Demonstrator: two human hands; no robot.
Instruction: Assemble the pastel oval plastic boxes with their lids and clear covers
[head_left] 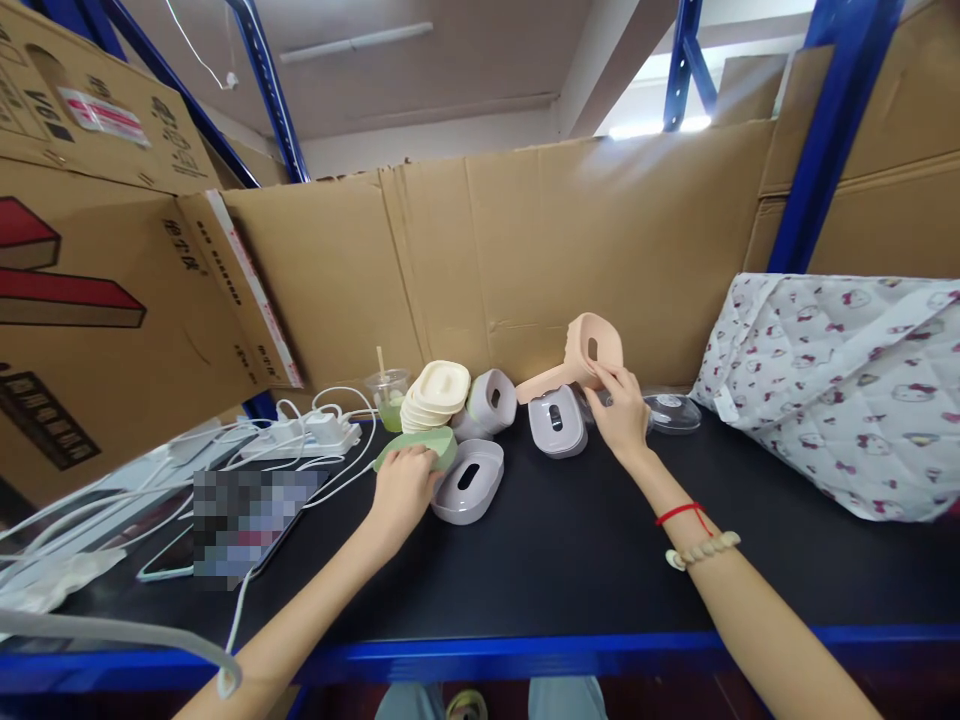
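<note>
My left hand is closed over a green oval plastic dish, with its fingers curled on the near rim. Beside it lies a pale lilac oval dish with a slot in its base. My right hand pinches the lower edge of a peach slotted dish, the front one of a stack leaning on the cardboard. Just left of these fingers sits a lilac slotted dish. Between the hands are a stack of cream lids and more lilac slotted dishes tipped on their side.
A cup with a straw stands behind the green dish. Left lie a power strip, white cables and a tablet. Clear plastic pieces and a patterned quilted bag are at right. Cardboard walls the back.
</note>
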